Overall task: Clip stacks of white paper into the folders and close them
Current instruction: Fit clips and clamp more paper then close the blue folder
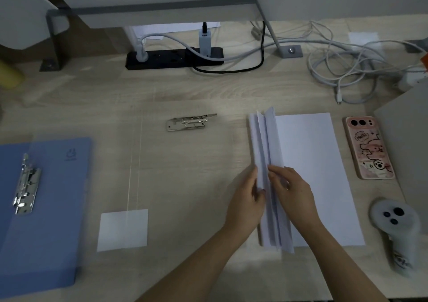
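My stack of white paper (266,153) stands on its long edge, sheets fanning apart, right of centre on the bench (185,174). My left hand (245,197) and right hand (293,193) pinch it between curled fingers (278,171).

Both bare forearms come up from the lower edge and draw together toward the middle right. The left forearm runs slantwise from lower left, the right one from lower right, and the wrists lie close but apart. The left hand (246,200) shows its back, its thumb stretched forward and its fingers (261,191) curled inward against the left face of the paper (266,144). The right hand (295,194) lies opposite, knuckles up, its fingers (276,170) bent and pinching the sheets from the right side. The hands grip the paper between them at about the same height, with only the sheets separating them.
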Available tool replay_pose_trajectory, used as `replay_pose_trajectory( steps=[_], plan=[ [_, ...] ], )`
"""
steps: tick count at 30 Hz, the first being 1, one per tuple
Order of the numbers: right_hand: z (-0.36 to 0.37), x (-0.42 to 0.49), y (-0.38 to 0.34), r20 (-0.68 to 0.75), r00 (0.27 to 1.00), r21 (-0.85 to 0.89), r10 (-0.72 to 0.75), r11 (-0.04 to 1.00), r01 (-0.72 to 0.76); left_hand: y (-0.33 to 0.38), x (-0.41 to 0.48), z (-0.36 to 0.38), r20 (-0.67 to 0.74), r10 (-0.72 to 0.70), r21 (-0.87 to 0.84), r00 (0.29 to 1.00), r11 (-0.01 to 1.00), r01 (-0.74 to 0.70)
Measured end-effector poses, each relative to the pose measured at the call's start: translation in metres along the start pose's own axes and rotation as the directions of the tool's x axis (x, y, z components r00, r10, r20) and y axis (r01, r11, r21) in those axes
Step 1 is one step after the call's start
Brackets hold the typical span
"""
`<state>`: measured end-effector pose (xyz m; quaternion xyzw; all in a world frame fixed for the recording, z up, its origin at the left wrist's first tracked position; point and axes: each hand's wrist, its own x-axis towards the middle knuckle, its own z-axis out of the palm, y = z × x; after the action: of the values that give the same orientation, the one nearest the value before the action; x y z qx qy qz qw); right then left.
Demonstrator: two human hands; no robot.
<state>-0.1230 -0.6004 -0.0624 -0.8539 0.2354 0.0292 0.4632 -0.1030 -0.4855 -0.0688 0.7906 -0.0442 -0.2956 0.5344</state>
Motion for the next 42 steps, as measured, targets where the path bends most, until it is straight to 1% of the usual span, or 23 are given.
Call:
replay_pose_trajectory(
  steps=[2, 3, 6, 9, 10, 11, 12, 14, 15, 17, 20, 22, 24, 27, 29, 31, 33, 35, 37, 40, 42],
  plan=[
    [0.001, 0.000, 0.002, -0.017, 1.000, -0.005, -0.013, 1.000, 0.013, 0.004, 0.002, -0.001, -0.120, 0.034, 0.095, 0.992, 0.995, -0.022],
    [0.000, -0.001, 0.003, -0.025, 1.000, 0.007, -0.010, 1.000, 0.010, 0.005, 0.005, -0.002, -0.132, 0.032, 0.104, 0.991, 0.994, -0.018],
    [-0.007, -0.001, 0.004, -0.026, 0.999, 0.071, 0.037, 0.997, -0.035, 0.004, 0.010, -0.001, -0.042, -0.026, 0.072, 0.999, 0.997, 0.029],
    [-0.016, -0.002, 0.003, 0.026, 0.997, 0.153, 0.075, 0.985, -0.079, 0.005, 0.013, 0.000, -0.040, 0.014, 0.183, 0.999, 0.983, -0.007],
    [-0.019, -0.002, 0.002, 0.051, 0.995, 0.172, 0.082, 0.981, -0.090, 0.006, 0.014, 0.001, -0.038, 0.006, 0.189, 0.999, 0.982, 0.002],
    [-0.020, -0.002, 0.001, 0.076, 0.994, 0.184, 0.081, 0.978, -0.094, 0.009, 0.015, 0.001, -0.012, -0.021, 0.143, 1.000, 0.989, 0.022],
    [-0.021, -0.002, -0.001, 0.097, 0.992, 0.194, 0.076, 0.977, -0.094, 0.015, 0.017, 0.001, 0.027, -0.076, 0.058, 0.997, 0.996, 0.075],
    [-0.021, -0.002, -0.005, 0.117, 0.989, 0.228, 0.087, 0.967, -0.112, 0.025, 0.021, 0.001, 0.111, -0.200, -0.087, 0.974, 0.974, 0.210],
    [-0.020, -0.001, -0.006, 0.122, 0.987, 0.240, 0.102, 0.962, -0.130, 0.028, 0.023, 0.002, 0.138, -0.236, -0.107, 0.962, 0.962, 0.252],
    [-0.018, 0.000, -0.005, 0.129, 0.984, 0.241, 0.126, 0.958, -0.154, 0.030, 0.029, 0.002, 0.132, -0.276, -0.105, 0.952, 0.951, 0.290],
    [-0.018, 0.001, 0.002, 0.127, 0.975, 0.208, 0.184, 0.956, -0.208, 0.030, 0.033, 0.001, 0.096, -0.274, -0.093, 0.957, 0.955, 0.282],
    [-0.022, 0.002, 0.004, 0.090, 0.978, 0.166, 0.188, 0.965, -0.201, 0.030, 0.033, -0.001, 0.098, -0.255, -0.094, 0.962, 0.960, 0.264],
    [-0.031, 0.003, 0.003, -0.019, 0.981, 0.150, 0.193, 0.971, -0.188, 0.031, 0.030, -0.007, 0.094, -0.227, -0.150, 0.969, 0.959, 0.239],
    [-0.050, 0.005, 0.002, -0.184, 0.949, 0.151, 0.256, 0.961, -0.230, 0.031, 0.024, -0.028, 0.070, -0.175, -0.215, 0.982, 0.959, 0.186],
    [-0.058, 0.004, -0.003, -0.230, 0.930, 0.161, 0.287, 0.954, -0.254, 0.027, 0.018, -0.050, 0.049, -0.143, -0.255, 0.988, 0.955, 0.151],
    [-0.058, 0.002, -0.011, -0.185, 0.927, 0.261, 0.326, 0.926, -0.273, 0.019, 0.010, -0.073, 0.034, -0.126, -0.300, 0.991, 0.945, 0.130],
    [-0.048, -0.002, -0.024, -0.090, 0.944, 0.310, 0.317, 0.910, -0.276, 0.006, 0.002, -0.094, -0.005, -0.158, -0.336, 0.987, 0.930, 0.147],
    [-0.027, -0.005, -0.032, -0.051, 0.953, 0.309, 0.298, 0.912, -0.268, -0.009, -0.008, -0.111, -0.067, -0.226, -0.342, 0.972, 0.920, 0.191],
    [0.000, -0.009, -0.036, -0.033, 0.955, 0.296, 0.296, 0.915, -0.274, -0.023, -0.020, -0.124, -0.124, -0.278, -0.314, 0.953, 0.922, 0.228],
    [0.037, -0.016, -0.046, 0.018, 0.958, 0.301, 0.285, 0.913, -0.277, -0.045, -0.037, -0.141, -0.235, -0.312, -0.272, 0.921, 0.930, 0.246],
    [0.055, -0.019, -0.047, 0.059, 0.957, 0.278, 0.283, 0.916, -0.288, -0.054, -0.047, -0.152, -0.278, -0.323, -0.268, 0.905, 0.930, 0.250]
  ],
)
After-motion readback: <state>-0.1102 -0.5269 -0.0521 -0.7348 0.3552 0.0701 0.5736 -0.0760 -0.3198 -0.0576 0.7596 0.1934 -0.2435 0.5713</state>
